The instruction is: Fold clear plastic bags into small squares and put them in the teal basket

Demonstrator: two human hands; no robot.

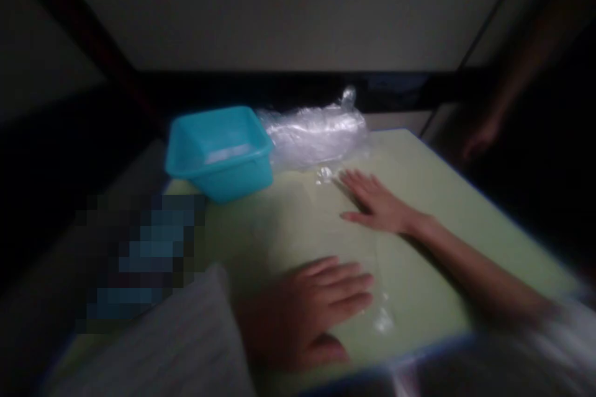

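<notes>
A thin clear plastic bag [321,223] lies spread on the pale yellow-green tabletop, its outline faint in the dim light. My left hand [307,313] rests flat on its near part, with fingers stretched out to the right. Farther away, my right hand [379,201] lies flat along the bag's right side, fingers and thumb spread. Neither hand grips anything. A crumpled knot of plastic [325,175] shows just beyond my right fingertips, and another crumpled corner [384,321] sits right of my left hand.
A teal plastic basin [228,177] stands at the back left with something pale inside. Beside it lies a heap of clear plastic bags [321,133]. A blurred-out dark blue item [153,242] is at the left edge. Another person's arm [512,87] hangs beyond the table's right edge.
</notes>
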